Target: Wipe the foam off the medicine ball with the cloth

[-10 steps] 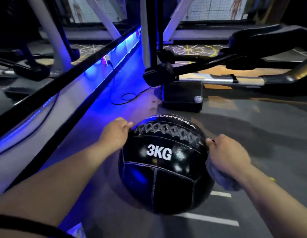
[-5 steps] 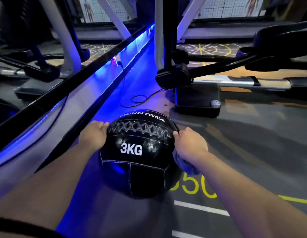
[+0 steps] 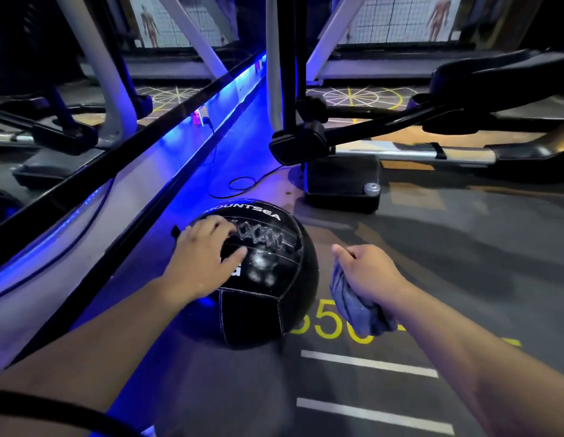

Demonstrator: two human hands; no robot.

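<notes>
A black medicine ball (image 3: 261, 298) with white lacing and lettering rests on the dark gym floor. My left hand (image 3: 201, 257) lies flat on its top left, fingers spread, covering part of the weight label. My right hand (image 3: 365, 272) is off the ball, a short way to its right, closed around a bunched blue-grey cloth (image 3: 356, 307) that hangs below the fist. Pale shiny patches show on the ball's upper face; I cannot tell whether they are foam or glare.
A low wall with a blue light strip (image 3: 192, 134) runs along the left, close to the ball. A machine base (image 3: 340, 184) and black arms stand just behind it. A thin cable (image 3: 239, 184) loops on the floor. Yellow digits (image 3: 324, 329) and white lines mark the floor.
The ball was lowered to rest on the floor. My left hand slid from its side onto its top. My right hand came off the ball to the right with the cloth.
</notes>
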